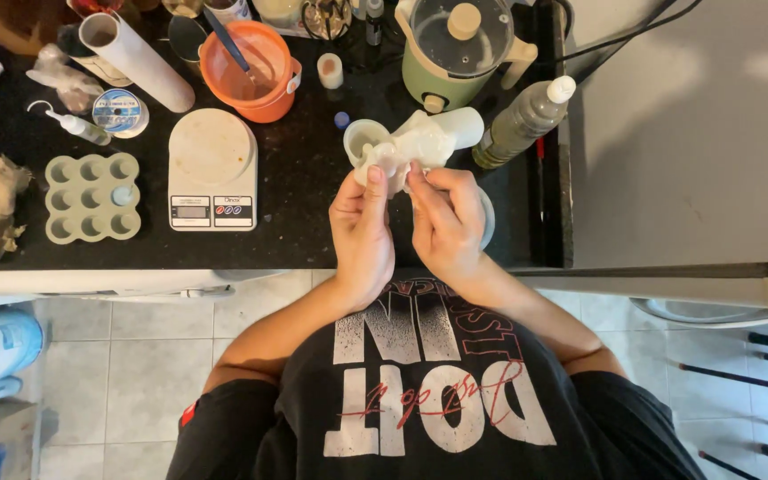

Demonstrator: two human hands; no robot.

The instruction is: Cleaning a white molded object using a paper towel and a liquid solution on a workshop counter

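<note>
Black countertop [295,222] spans the upper half of the view, with pale floor tiles below its front edge.

Both hands work above the counter near its front. The left hand [362,233] and the right hand [444,222] jointly grip a white, lumpy moulded figure [420,142]. Fingers of both hands are closed narrowly on the lower end of the figure, thumbs pressing from the near side. The figure is held clear of the counter, tilted, its upper end pointing away and to the right.

A small white cup [362,138] stands just behind the left fingertips; what it holds cannot be told.

Containers on the counter:
- An orange plastic bowl [249,71] holds a pale orange mixture and a dark stirring tool.
- A green electric pot with glass lid [455,49] stands behind the figure; lid in place.
- A clear squeeze bottle with white cap [522,120] lies tilted to the right, filled with a greyish-green liquid.
- A pale green multi-cavity mould tray [92,197] lies at left; one cavity holds a light blue piece.

A white digital kitchen scale [213,169] stands between tray and hands, its platform bare.
</note>
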